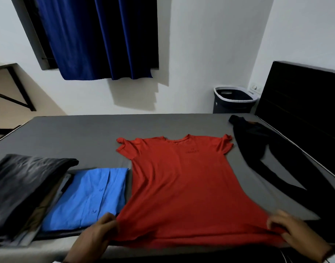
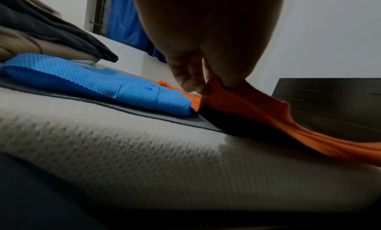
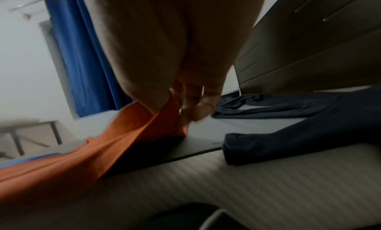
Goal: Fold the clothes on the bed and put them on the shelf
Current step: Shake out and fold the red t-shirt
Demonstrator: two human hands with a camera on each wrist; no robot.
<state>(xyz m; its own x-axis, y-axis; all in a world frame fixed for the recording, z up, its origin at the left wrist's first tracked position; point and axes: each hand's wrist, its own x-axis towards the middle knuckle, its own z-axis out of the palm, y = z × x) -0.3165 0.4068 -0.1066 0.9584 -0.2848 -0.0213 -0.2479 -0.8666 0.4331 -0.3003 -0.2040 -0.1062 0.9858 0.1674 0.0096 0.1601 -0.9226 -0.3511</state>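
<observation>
**Q:** Hands, state?

**Me:** My left hand (image 1: 95, 232) pinches the left hem corner of the tee (image 1: 182, 183), thumb over curled fingers. My right hand (image 1: 297, 232) pinches the right hem corner the same way. The hem is raised just off the near edge of the bed (image 1: 77, 133). The collar points to the far edge, with the sleeves out to the sides.

**Q:** Step in hand, and how to do it well?

**Me:** Judged: spreading the tee before the first fold. Pull evenly on both corners, lay the hem square to the near edge, then smooth the body (the sleeve tips are curled, so flatten those too). Keep the left corner off the blue shirt (image 1: 90, 196), which is folded just beside it. The trousers (image 1: 277, 158) lie unfolded along the right edge.

**Q:** Labels, writing?

**Me:** There is small dark print on the tee's chest, too faint to read. A tan patch sits at the trousers' waist, with no legible text.
</observation>
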